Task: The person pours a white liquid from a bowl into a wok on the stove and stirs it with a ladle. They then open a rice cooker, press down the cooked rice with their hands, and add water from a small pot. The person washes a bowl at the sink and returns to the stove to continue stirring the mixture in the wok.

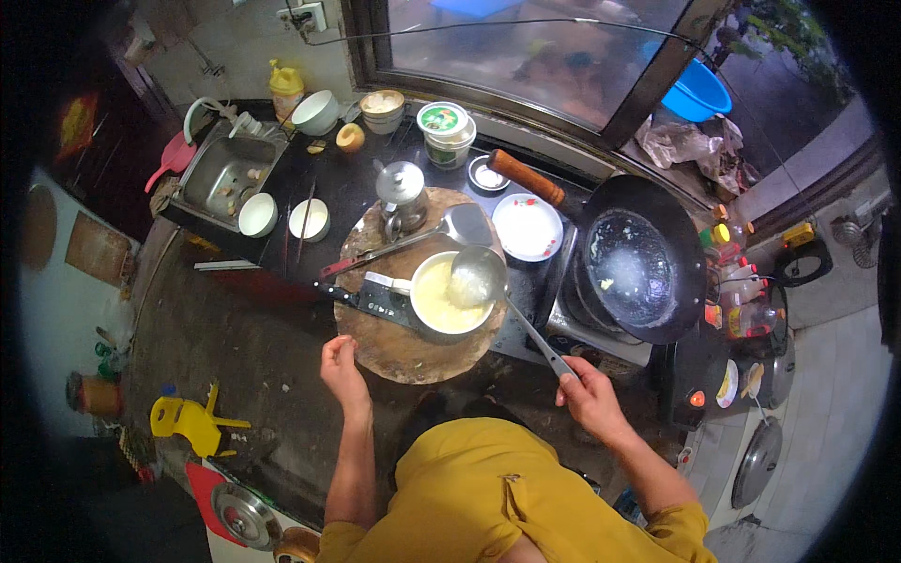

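Observation:
My right hand [590, 394] grips the handle of a metal ladle [486, 281]. The ladle's bowl rests over the right side of a white handled pot [424, 320], touching the pale yellow liquid [433, 285] inside. The pot stands on a round wooden chopping board [401, 362], partly covering a dark cleaver [383, 304]. Near the board's front left edge, my left hand [343, 369] is held with fingers curled together and nothing visible in them. Behind the pot lies a metal spatula [468, 224] with a red handle end, and a lidded metal pitcher [401, 186] stands at the board's back left.
A black wok [633, 260] sits on the stove to the right, its wooden handle [526, 177] angled back. Beside it is a white plate [528, 229]. Bowls [257, 214] and a sink [232, 169] are at left; bottles [746, 295] crowd the far right. A yellow chair [186, 422] is on the floor.

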A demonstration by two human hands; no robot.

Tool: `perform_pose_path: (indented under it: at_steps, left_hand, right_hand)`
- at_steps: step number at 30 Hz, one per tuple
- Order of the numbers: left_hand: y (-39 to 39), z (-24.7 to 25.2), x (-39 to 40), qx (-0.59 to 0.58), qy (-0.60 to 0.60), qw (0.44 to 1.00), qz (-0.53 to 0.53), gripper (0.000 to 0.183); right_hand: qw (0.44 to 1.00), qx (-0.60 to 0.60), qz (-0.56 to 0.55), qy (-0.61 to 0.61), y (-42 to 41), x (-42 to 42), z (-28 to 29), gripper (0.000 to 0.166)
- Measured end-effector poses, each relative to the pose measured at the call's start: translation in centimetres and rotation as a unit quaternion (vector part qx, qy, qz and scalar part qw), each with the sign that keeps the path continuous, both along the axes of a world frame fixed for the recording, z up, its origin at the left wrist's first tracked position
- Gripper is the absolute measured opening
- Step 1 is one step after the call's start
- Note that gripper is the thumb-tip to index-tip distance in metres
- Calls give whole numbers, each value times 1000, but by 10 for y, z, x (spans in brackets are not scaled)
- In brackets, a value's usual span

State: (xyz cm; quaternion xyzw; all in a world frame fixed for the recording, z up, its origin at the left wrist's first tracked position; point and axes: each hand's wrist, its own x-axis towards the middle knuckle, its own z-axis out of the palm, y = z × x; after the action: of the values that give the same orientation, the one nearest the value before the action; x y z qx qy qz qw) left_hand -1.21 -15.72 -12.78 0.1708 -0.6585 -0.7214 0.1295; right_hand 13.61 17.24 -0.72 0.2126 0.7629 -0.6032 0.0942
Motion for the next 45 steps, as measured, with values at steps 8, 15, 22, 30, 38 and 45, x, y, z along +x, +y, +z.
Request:
perform_pose_path:
  at_steps: [8, 15, 22, 30, 38, 45]
  left_hand:
    - [-17, -14, 3, 5, -19, 1000, 11, 6]
    - [22, 10, -16, 2, -11, 999, -32, 10]
    - [63, 17, -27, 30, -14, 997, -72, 8]
    - [107, 23, -30, 38, -1, 993, -113, 9]
    - [154, 51, -27, 26, 21, 988, -152, 10]
    - [161, 48, -23, 40, 34, 989, -136, 11]
  right_hand:
    - [909, 339, 120, 211, -11, 10, -14, 28]
    - [870, -455, -178, -72, 25, 17, 16, 24]
    - [934, -170, -313, 32, 98, 61, 62, 30]
    - [886, 425, -186, -1, 162, 75, 0, 25]
    - [893, 425, -127, 80, 199, 4, -4, 26]
    - [885, 460, 21, 64, 186, 34, 34, 28]
